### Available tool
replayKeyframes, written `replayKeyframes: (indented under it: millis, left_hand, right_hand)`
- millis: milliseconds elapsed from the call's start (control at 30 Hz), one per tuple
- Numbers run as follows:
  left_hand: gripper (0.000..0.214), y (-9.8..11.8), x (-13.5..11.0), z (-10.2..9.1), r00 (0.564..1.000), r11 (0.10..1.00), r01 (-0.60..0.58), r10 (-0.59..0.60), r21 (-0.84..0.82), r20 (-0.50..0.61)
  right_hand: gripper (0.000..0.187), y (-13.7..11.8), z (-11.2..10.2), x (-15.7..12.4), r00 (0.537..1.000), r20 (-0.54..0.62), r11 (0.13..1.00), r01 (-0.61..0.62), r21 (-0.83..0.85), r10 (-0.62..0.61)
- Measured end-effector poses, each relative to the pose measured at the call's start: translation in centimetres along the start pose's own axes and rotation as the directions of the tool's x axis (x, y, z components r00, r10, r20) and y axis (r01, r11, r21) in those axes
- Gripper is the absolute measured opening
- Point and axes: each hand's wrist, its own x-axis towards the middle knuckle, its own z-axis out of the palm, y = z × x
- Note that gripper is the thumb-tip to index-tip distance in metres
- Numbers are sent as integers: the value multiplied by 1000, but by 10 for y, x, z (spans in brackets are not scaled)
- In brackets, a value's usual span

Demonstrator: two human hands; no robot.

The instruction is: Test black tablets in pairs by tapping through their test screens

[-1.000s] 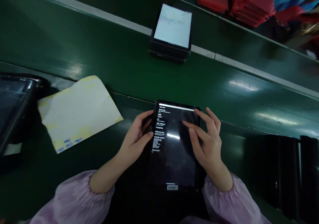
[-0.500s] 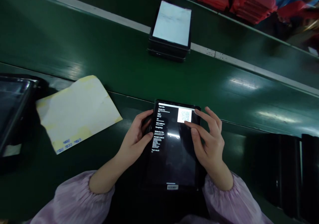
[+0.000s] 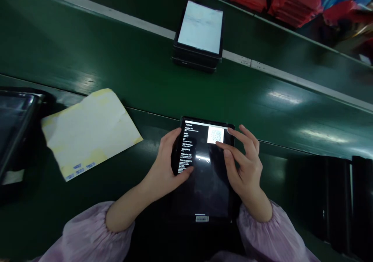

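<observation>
A black tablet lies in front of me, its screen lit with white test text down the left side and a QR code at the upper right. My left hand grips the tablet's left edge, fingers along the side and thumb lying on the screen over the lower lines of text. My right hand is over the upper right part of the screen with its fingers apart, the index fingertip at the QR code's lower edge. A small barcode label sits on the tablet's bottom bezel.
Beyond the tablet, a stack of tablets has a white lit screen on top. A yellowed paper sheet with blue handwriting lies left, beside a dark screened device. Dark cases stand at right; red stacked items sit at the back right.
My left thumb has moved right and down from the tablet's edge onto the screen, covering the bottom of the text. My right hand has stayed in place.
</observation>
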Motion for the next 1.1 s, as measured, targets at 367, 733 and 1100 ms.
replayKeyframes:
  millis: [367,733,1100]
  left_hand:
    - [80,-8,-5,4,1000,992,-23,24,-121,10]
    - [69,0,-5,0,998,974,46,-36,-222,47]
    - [61,-3,-3,0,998,937,69,-63,-343,30]
  right_hand:
    - [31,5,7,-4,998,32,995,-58,-76,60]
    - [34,7,-1,-6,994,-1,994,-105,-28,105]
    - [31,-2,-12,-12,999,-2,998,-48,34,48]
